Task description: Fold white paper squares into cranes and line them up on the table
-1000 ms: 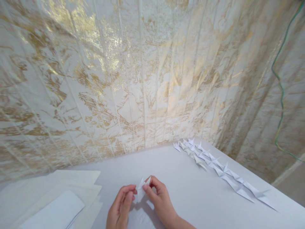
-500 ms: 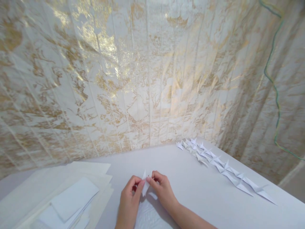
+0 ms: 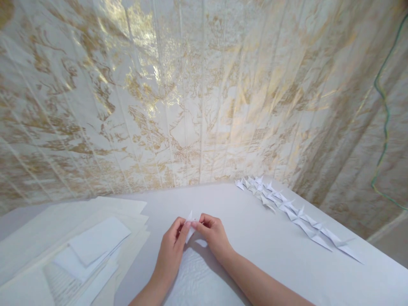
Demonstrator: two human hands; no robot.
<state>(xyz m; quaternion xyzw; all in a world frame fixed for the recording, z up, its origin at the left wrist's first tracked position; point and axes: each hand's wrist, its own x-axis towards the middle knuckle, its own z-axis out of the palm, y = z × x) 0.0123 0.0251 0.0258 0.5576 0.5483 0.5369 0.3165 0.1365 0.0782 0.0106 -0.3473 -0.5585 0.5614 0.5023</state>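
Between my two hands is a small folded piece of white paper (image 3: pixel 190 231), with a narrow point sticking up above the fingers. My left hand (image 3: pixel 174 240) pinches it from the left with thumb and fingers. From the right, my right hand (image 3: pixel 213 233) grips its other side, thumb tip close to the left thumb. Fingers cover much of the folded paper, so its full shape is hidden. Under the hands lies a crinkled white sheet (image 3: pixel 200 276) on the white table (image 3: pixel 172 200).
Rows of folded white paper birds (image 3: pixel 296 214) stand along the table's right side. Loose paper sheets (image 3: pixel 134 221) spread on the left, with a stack of smaller white papers (image 3: pixel 98 240) on top. A gold-patterned curtain (image 3: pixel 191 106) hangs behind; a green cord (image 3: pixel 385 127) runs down at right.
The view has tipped down slightly, so table and hands appear higher. My hands have drawn a little closer together around the folded paper, and less of it shows.
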